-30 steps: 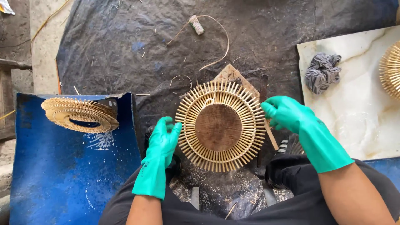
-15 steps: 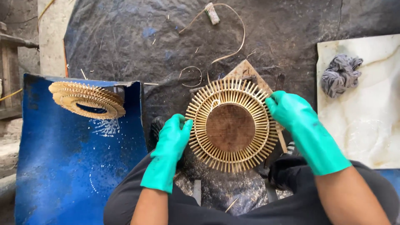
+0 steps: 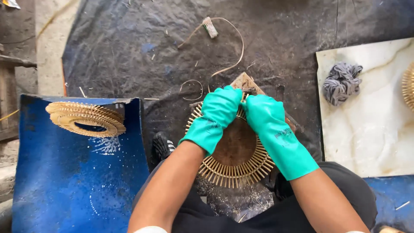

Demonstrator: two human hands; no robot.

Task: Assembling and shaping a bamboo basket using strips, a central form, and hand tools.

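Both gloved hands are closing on the far rim of the frame (image 3: 235, 166), a round ring of pale bamboo spokes fanning out around a brown centre. It is lying on the dark tarp (image 3: 129, 47), just in front of the person's lap. The left hand (image 3: 217, 110) is gripping the rim at the top, and the right hand (image 3: 265, 116) is gripping just beside it, the two gloves touching. They are covering the upper spokes, so the finger hold is hard to read. A second frame (image 3: 86, 118) is resting on the far edge of the blue sheet (image 3: 64, 181). A grey rag (image 3: 340, 82) is lying on the marble slab (image 3: 366, 138); a third frame (image 3: 407, 86) is cut off at its right edge.
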